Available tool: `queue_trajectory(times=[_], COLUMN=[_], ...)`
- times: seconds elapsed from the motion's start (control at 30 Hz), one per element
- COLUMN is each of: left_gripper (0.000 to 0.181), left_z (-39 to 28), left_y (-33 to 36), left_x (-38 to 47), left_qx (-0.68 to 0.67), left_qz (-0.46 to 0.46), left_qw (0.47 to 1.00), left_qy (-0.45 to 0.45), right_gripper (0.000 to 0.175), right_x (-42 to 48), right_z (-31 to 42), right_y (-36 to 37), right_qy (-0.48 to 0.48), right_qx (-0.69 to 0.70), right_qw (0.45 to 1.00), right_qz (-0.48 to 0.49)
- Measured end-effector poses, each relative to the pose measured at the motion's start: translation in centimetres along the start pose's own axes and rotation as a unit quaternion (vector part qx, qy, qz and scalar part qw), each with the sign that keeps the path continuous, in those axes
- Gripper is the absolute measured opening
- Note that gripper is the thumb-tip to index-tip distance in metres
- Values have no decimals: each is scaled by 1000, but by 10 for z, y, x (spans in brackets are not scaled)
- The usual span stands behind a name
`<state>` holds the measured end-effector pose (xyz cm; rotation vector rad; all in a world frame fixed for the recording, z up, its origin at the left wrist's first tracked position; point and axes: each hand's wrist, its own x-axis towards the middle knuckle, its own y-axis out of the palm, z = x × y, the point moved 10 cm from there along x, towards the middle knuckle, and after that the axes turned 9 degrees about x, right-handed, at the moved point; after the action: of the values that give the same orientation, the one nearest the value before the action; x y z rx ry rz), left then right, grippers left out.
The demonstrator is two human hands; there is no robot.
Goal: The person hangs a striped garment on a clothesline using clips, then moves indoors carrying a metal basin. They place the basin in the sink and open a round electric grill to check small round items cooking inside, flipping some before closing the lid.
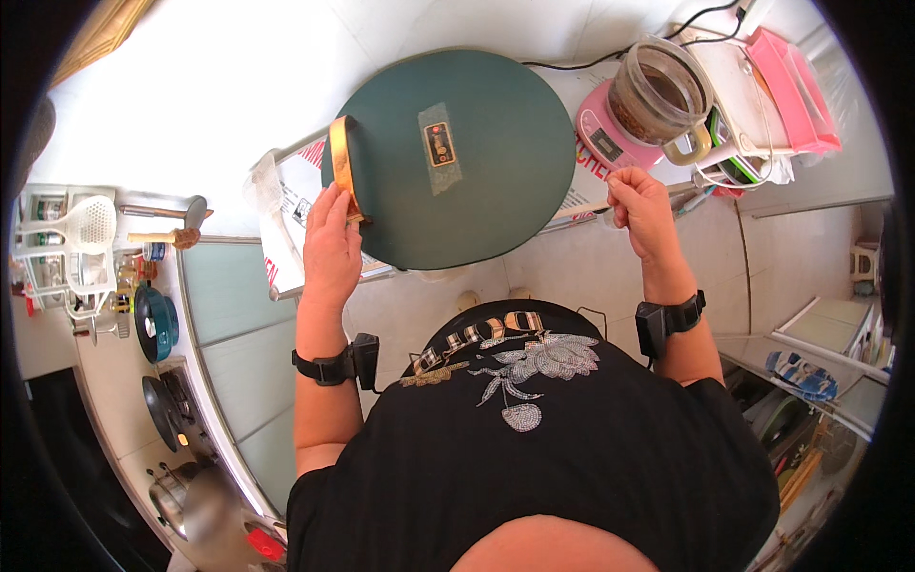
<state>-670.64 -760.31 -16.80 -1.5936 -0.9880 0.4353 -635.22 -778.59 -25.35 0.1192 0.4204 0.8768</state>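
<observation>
A large oval dark green board [493, 179] lies on a narrow table before me, with a small taped label [439, 143] near its middle. On its left end stands a curved gold-coloured band [340, 161]. My left hand [331, 247] rests at the lower part of this band, fingers extended and touching it; whether they grip it is hard to tell. Beyond the board's right edge, my right hand [642, 207] is raised with thumb and fingers pinched together; whether something small is between them cannot be seen. Near it, a pink electric base [607, 125] carries a clear jug [654, 93] with brown contents.
A pink plastic tray [790, 93] sits on a white surface at the upper right, with black cables behind the jug. A white mesh item [264, 182] hangs at the table's left corner. Kitchen utensils [93, 222] and a dark pan [163, 413] are at the left.
</observation>
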Motion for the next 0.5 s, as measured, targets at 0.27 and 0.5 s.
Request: queue_trajectory(times=[0.27,0.5], left_gripper=[43,47], left_z=[-11,-3], left_y=[11,13], left_x=[6,9], left_qx=[77,64], left_qz=[16,43], left_qw=[997,997], left_qy=[9,-19], right_gripper=[8,8], right_x=[19,29], right_z=[-1,0], right_y=[-6,-1], right_qy=[7,15], right_qx=[8,3], right_qw=[1000,1000], right_qz=[10,7])
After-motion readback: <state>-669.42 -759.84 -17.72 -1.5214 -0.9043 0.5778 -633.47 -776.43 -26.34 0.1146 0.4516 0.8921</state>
